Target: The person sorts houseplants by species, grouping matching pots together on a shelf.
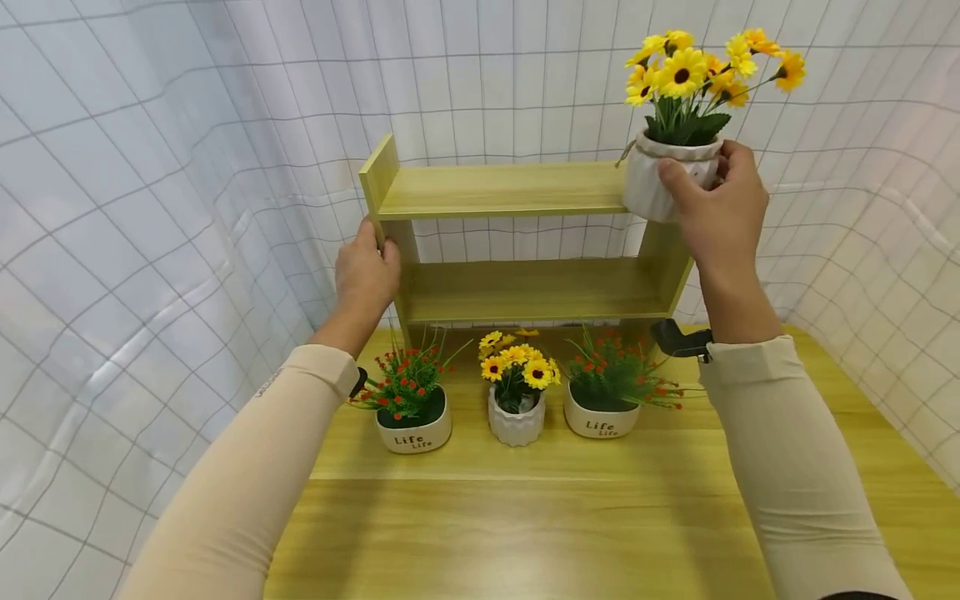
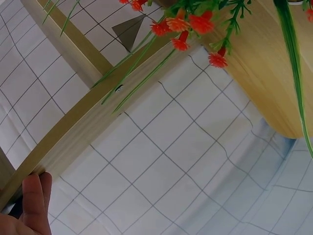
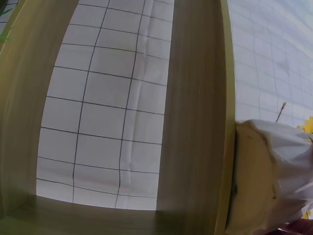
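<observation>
My right hand [image 1: 723, 218] grips a white ribbed flowerpot [image 1: 651, 179] holding yellow artificial sunflowers [image 1: 681, 75], thumb on its front. The pot is at the right end of the wooden shelf's [image 1: 510, 187] top board, overlapping its front edge. In the right wrist view, the pot's pale underside [image 3: 252, 176] shows right beside the board edge [image 3: 226, 98]. On the other side, my left hand [image 1: 367, 271] holds the shelf's left side panel [image 1: 381, 179], thumb toward the front. The left wrist view shows fingers [image 2: 34, 200] against that panel's edge.
Before the shelf's base stand a left oval pot [image 1: 416, 437] with red flowers, a small white sunflower pot [image 1: 517, 423] and a right oval pot [image 1: 602, 421] with red flowers. They rest on a wooden table [image 1: 525, 533]. Grid-patterned curtains [image 1: 187, 167] surround it.
</observation>
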Tool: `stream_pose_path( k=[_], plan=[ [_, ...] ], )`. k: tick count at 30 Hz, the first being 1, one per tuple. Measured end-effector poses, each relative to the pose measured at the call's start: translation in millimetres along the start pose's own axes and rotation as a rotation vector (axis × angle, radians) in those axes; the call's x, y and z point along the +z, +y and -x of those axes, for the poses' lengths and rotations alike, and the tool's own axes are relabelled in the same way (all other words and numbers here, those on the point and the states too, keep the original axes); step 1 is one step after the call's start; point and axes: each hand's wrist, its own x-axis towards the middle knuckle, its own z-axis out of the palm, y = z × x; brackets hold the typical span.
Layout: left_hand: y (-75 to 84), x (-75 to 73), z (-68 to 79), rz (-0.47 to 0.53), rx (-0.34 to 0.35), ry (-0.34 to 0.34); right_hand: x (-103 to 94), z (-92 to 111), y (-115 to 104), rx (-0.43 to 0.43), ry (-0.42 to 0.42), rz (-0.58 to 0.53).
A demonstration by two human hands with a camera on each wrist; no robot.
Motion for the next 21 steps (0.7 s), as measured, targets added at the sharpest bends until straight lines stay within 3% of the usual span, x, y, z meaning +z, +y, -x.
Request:
stream_pose_path(
  k=[4,8,13,21],
  plan=[
    [0.5,-0.7,0.2,0.001,-0.005,-0.007,0.0,-4,-4,0.0,-0.047,0.096],
    [1.3,-1.2,0.7,0.006,-0.011,-0.021,4.3,-10,-3,0.001,-0.067,0.124],
    [0.5,-1.3,0.4,0.009,-0.023,-0.034,12.3,-15,1,-0.02,-0.038,0.132],
    [0.7,-0.4,-0.5,0.011,-0.018,-0.037,22.8,-22,4,-0.046,0.002,0.236]
  ],
)
